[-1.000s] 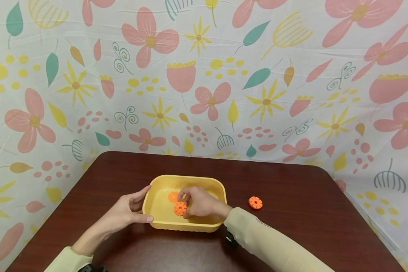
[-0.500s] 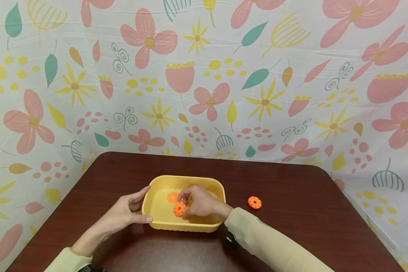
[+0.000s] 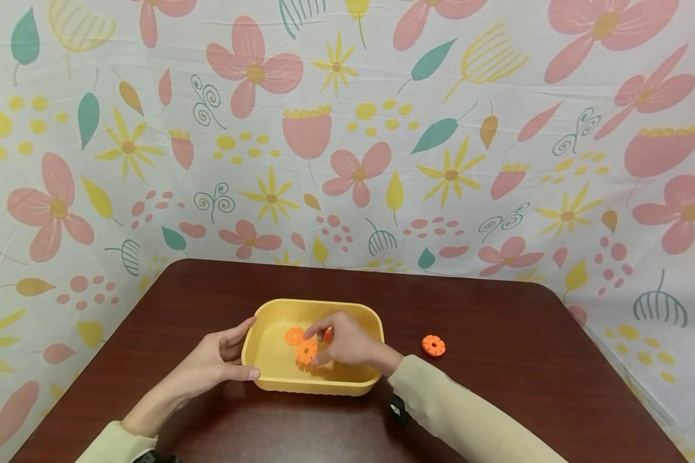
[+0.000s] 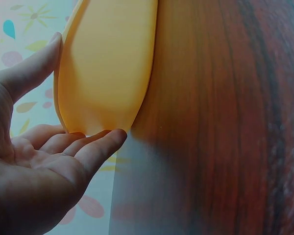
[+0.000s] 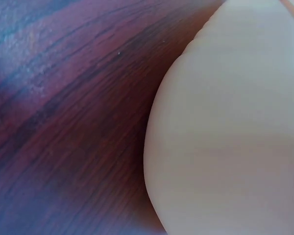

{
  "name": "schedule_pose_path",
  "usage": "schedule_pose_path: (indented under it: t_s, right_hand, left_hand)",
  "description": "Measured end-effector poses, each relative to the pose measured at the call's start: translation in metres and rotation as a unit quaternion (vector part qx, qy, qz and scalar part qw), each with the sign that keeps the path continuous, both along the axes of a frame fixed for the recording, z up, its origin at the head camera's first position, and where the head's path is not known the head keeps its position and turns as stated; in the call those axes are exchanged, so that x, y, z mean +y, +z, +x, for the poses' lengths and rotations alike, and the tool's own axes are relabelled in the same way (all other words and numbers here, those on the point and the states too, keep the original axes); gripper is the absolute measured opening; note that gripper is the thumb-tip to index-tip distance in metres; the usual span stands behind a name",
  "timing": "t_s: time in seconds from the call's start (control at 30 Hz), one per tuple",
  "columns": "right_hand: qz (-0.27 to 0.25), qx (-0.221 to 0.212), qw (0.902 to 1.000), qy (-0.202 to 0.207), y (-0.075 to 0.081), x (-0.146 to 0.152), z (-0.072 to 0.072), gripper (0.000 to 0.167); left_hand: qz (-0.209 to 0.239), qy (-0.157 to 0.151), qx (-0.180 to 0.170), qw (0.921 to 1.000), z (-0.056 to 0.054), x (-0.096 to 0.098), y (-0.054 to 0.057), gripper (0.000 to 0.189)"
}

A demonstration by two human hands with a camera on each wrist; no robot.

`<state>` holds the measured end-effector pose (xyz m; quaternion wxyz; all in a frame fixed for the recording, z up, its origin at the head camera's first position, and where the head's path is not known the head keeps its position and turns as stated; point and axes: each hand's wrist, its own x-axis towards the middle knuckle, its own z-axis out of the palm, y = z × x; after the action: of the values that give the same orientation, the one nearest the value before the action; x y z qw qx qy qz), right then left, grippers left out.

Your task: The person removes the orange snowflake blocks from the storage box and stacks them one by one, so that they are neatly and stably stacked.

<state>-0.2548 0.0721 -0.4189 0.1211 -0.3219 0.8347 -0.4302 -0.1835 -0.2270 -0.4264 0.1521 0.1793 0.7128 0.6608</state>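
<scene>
A shallow yellow plastic bin (image 3: 318, 386) sits on the table, and my left hand (image 3: 211, 360) holds its left end. In the left wrist view the thumb of my left hand (image 4: 44, 161) lies along the bin's rim (image 4: 61, 112) and the fingers bear on its end. My right hand (image 3: 347, 344) is inside the bin, index finger and thumb spread apart. Its thumb tip is right at a notched orange disc (image 3: 306, 352). Another orange disc (image 3: 293, 335) lies just behind that one. A bit of orange (image 3: 329, 334) shows between the right hand's fingers, mostly hidden.
One more orange notched disc (image 3: 434, 346) lies on the dark wooden table (image 3: 486, 399), right of the bin. A floral cloth (image 3: 347, 128) hangs behind the table. The right wrist view shows mostly the bin's pale, blurred outer side (image 5: 225, 127) and wood.
My right hand has spread its thumb and index finger and lifted slightly from the nearer disc, which has settled flatter in the bin. The left hand keeps its hold.
</scene>
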Motion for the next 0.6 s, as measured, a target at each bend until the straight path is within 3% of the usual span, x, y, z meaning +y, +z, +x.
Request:
schedule_pose_path:
  t_s: [0.6]
  right_hand:
    - [-0.054, -0.051, 0.9965, -0.038, 0.018, 0.015, 0.007, 0.039]
  left_hand:
    - [0.003, -0.003, 0.004, 1.0, 0.0, 0.0, -0.002, 0.105]
